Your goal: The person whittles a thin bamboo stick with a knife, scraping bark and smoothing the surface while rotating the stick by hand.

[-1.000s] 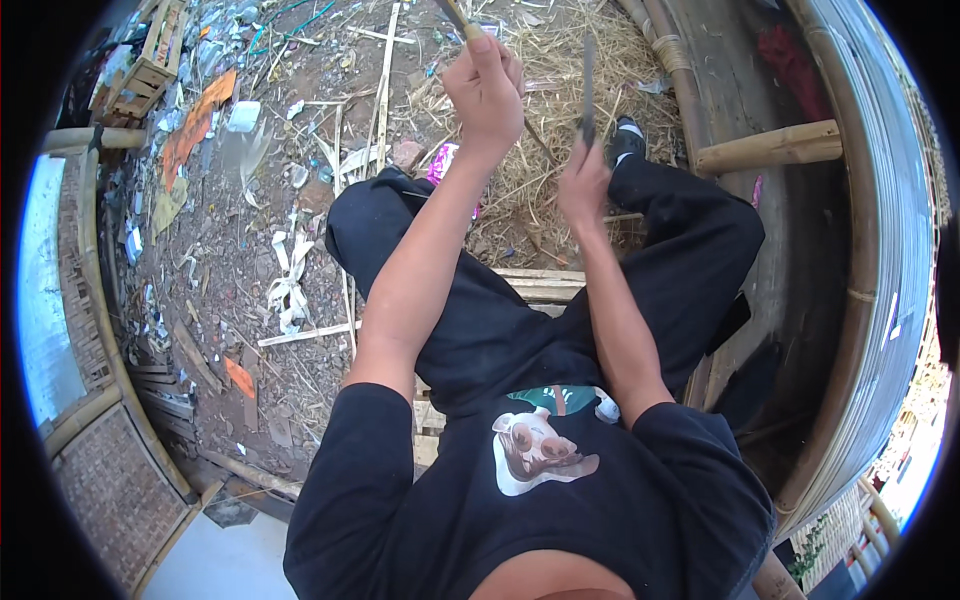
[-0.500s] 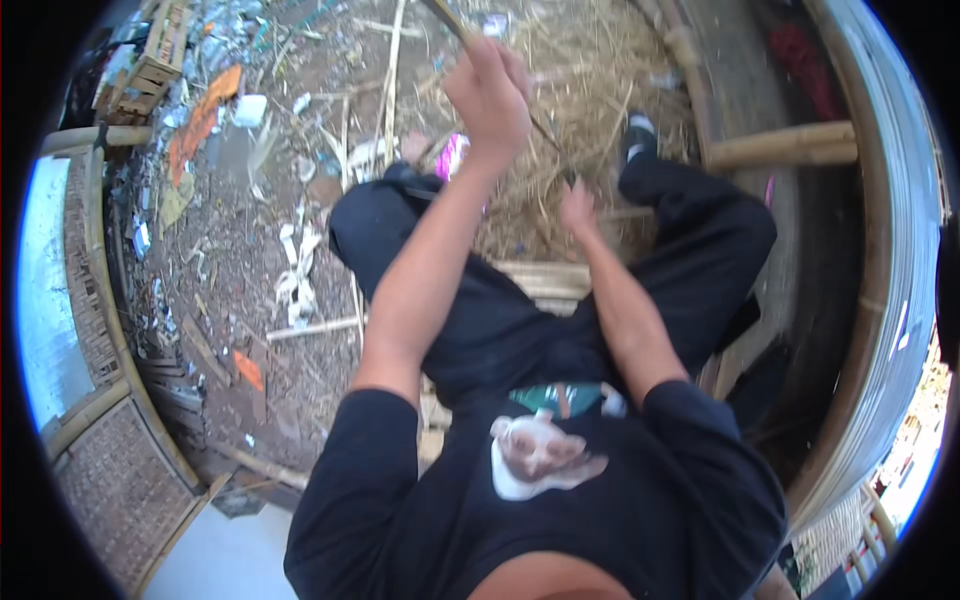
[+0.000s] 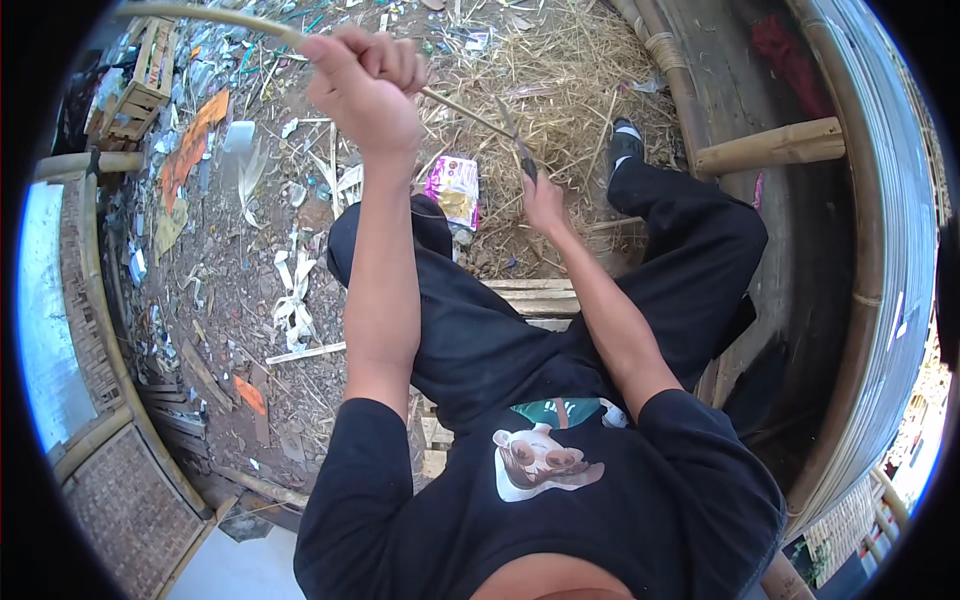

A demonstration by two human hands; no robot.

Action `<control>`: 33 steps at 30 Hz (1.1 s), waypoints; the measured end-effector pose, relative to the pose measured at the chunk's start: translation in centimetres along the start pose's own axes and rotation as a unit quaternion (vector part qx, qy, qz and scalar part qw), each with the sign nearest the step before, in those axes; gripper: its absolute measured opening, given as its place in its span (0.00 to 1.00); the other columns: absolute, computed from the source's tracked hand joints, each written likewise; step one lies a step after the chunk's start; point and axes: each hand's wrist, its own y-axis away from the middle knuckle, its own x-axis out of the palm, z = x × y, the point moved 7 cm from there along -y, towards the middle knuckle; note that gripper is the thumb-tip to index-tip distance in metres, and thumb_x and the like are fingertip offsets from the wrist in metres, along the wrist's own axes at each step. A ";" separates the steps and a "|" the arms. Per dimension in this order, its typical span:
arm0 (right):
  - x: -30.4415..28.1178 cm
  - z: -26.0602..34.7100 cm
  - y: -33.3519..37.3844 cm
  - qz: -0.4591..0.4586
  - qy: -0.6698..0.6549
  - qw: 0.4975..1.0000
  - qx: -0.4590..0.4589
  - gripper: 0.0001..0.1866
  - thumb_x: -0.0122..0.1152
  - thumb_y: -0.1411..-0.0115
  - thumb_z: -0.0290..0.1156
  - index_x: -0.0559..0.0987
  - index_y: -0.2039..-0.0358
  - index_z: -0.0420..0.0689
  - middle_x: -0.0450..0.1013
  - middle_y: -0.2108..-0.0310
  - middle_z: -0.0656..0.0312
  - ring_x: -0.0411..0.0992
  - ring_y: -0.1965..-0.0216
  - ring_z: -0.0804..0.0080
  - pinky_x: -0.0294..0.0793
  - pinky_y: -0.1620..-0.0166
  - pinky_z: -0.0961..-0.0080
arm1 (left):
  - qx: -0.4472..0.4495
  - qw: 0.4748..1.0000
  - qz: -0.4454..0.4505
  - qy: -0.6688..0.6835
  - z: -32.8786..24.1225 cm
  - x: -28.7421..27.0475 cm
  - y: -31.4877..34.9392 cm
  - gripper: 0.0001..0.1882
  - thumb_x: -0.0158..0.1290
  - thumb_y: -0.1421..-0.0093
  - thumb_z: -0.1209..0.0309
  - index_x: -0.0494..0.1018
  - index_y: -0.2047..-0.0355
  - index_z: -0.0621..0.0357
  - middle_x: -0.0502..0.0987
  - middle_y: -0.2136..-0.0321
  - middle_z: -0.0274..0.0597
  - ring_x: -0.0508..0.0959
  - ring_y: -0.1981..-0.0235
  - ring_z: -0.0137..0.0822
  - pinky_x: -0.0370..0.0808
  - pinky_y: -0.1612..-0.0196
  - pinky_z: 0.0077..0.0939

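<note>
Two hands at work, one thin bamboo strip, one blade.

The left hand (image 3: 365,85), in the upper centre-left of the frame, is raised with its grip closed in a fist around the bamboo strip (image 3: 215,17). The right hand (image 3: 543,198), upper centre and lower than the left, has its grip closed on the handle of a knife (image 3: 516,145), whose blade rises up and slightly left from the fist to meet the strip.

The strip is long and slender. Its long axis runs from the upper left edge of the frame, through the left fist, then slopes down to the right as far as the blade. The far end points to the upper left.

On the ground: one pink and yellow wrapper (image 3: 454,190) just left of the right hand, pale shavings (image 3: 295,300) at centre left, straw (image 3: 560,60) at the top. One bamboo pole (image 3: 770,147) lies at upper right.

The person sits on a slatted surface (image 3: 535,297).
</note>
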 end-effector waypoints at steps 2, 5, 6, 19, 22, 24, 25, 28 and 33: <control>0.5 1.3 -0.1 0.013 0.046 0.999 0.001 0.18 0.43 0.36 0.42 0.68 0.63 0.37 0.72 0.69 0.37 0.70 0.64 0.36 0.67 0.60 0.47 | 0.012 0.997 -0.028 -0.072 -1.2 -0.5 -0.1 0.32 0.34 0.39 0.37 0.48 0.84 0.51 0.43 0.90 0.27 0.44 0.89 0.23 0.42 0.85 0.22; 0.8 1.5 -1.1 0.004 0.025 1.000 0.011 0.17 0.42 0.36 0.41 0.67 0.62 0.37 0.72 0.69 0.37 0.70 0.64 0.36 0.67 0.60 0.46 | 0.014 0.996 -0.037 -0.075 0.6 -0.8 -0.8 0.32 0.35 0.39 0.37 0.49 0.84 0.52 0.44 0.90 0.26 0.45 0.90 0.23 0.43 0.86 0.23; 1.0 1.1 -1.3 -0.001 0.037 0.999 0.018 0.17 0.42 0.36 0.41 0.67 0.62 0.37 0.72 0.69 0.36 0.70 0.63 0.36 0.67 0.60 0.46 | 0.013 0.994 -0.057 -0.087 1.5 -0.9 -0.8 0.32 0.35 0.39 0.37 0.50 0.84 0.52 0.45 0.90 0.26 0.46 0.90 0.23 0.44 0.86 0.22; 2.5 -6.0 -3.3 0.015 0.109 0.992 0.060 0.17 0.40 0.34 0.40 0.62 0.59 0.36 0.72 0.71 0.33 0.71 0.65 0.34 0.69 0.63 0.43 | -0.075 0.993 -0.016 -0.085 6.8 1.4 -0.5 0.31 0.35 0.37 0.41 0.51 0.85 0.53 0.46 0.90 0.27 0.46 0.91 0.23 0.44 0.87 0.22; 2.7 -6.7 -3.3 0.032 0.134 0.988 0.066 0.17 0.40 0.34 0.40 0.62 0.59 0.37 0.72 0.70 0.34 0.70 0.64 0.32 0.70 0.62 0.44 | -0.099 0.990 -0.052 -0.084 7.8 0.7 -0.7 0.29 0.37 0.35 0.44 0.52 0.84 0.52 0.46 0.89 0.27 0.47 0.91 0.22 0.46 0.87 0.22; 1.9 -5.9 -4.0 0.049 0.155 0.983 0.083 0.14 0.43 0.36 0.37 0.61 0.58 0.38 0.73 0.67 0.36 0.73 0.63 0.38 0.73 0.60 0.48 | -0.053 0.997 -0.010 -0.062 8.3 0.4 -1.2 0.33 0.34 0.39 0.38 0.48 0.85 0.53 0.45 0.90 0.28 0.47 0.91 0.22 0.44 0.86 0.22; 1.2 -6.3 -4.6 0.064 0.191 0.977 0.068 0.13 0.44 0.37 0.34 0.62 0.57 0.38 0.74 0.67 0.37 0.74 0.63 0.39 0.74 0.60 0.49 | -0.062 0.996 -0.001 -0.059 8.6 0.9 -1.4 0.33 0.34 0.39 0.38 0.48 0.85 0.53 0.45 0.90 0.28 0.47 0.91 0.22 0.44 0.86 0.22; 0.1 -6.1 -5.4 0.042 0.251 0.967 -0.014 0.15 0.43 0.39 0.26 0.62 0.52 0.36 0.75 0.66 0.40 0.75 0.63 0.45 0.75 0.59 0.54 | -0.088 0.995 0.000 -0.057 8.5 2.6 -1.0 0.33 0.35 0.40 0.36 0.47 0.84 0.52 0.44 0.90 0.28 0.47 0.91 0.23 0.44 0.86 0.22; 0.1 -5.0 -6.0 0.069 0.254 0.964 0.047 0.12 0.46 0.42 0.26 0.68 0.59 0.33 0.76 0.67 0.44 0.77 0.65 0.51 0.77 0.63 0.58 | -0.028 0.997 0.026 -0.071 8.0 3.2 -1.3 0.33 0.35 0.40 0.37 0.50 0.84 0.53 0.43 0.90 0.27 0.46 0.91 0.23 0.45 0.87 0.23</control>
